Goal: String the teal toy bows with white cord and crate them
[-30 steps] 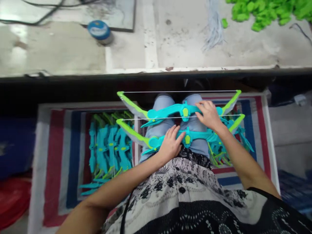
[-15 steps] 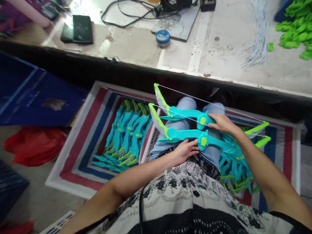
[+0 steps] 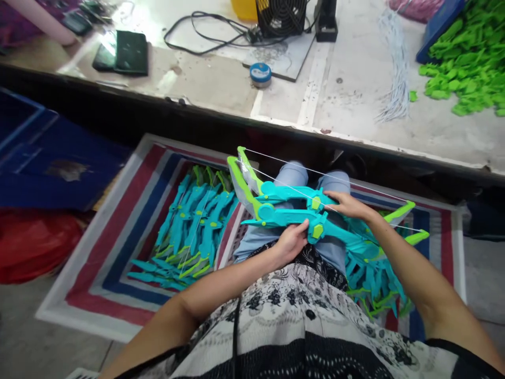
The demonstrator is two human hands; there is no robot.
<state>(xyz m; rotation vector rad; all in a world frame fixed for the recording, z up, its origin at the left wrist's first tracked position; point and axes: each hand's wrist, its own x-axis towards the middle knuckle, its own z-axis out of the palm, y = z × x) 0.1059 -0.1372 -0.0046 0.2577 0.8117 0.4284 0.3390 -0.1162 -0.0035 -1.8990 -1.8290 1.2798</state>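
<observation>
Two turquoise toy bows with lime-green limb tips and white strings lie side by side over my lap. My left hand point(image 3: 292, 243) is closed on the lower edge of the nearer toy bow point(image 3: 282, 217), its thumb on top near the green hexagonal button and the other fingers hidden underneath. Around the middle of the farther toy bow point(image 3: 290, 192), just right of its button, my right hand point(image 3: 347, 204) is closed. The bows touch or overlap at their left limbs, and their strings run slantwise across them.
Striped-lined crates flank my legs; the left crate point(image 3: 89, 252) and right crate point(image 3: 447, 247) hold more toy bows. Ahead, the worktable point(image 3: 221, 79) bears a blue-lidded tin point(image 3: 261, 75), a black fan point(image 3: 281, 16), white strings point(image 3: 396, 79) and green plastic pieces point(image 3: 469, 68).
My left hand has gone from loosely extended fingers to a grip on the nearer bow. The two bows' left limbs have come closer together. The view has shifted slightly.
</observation>
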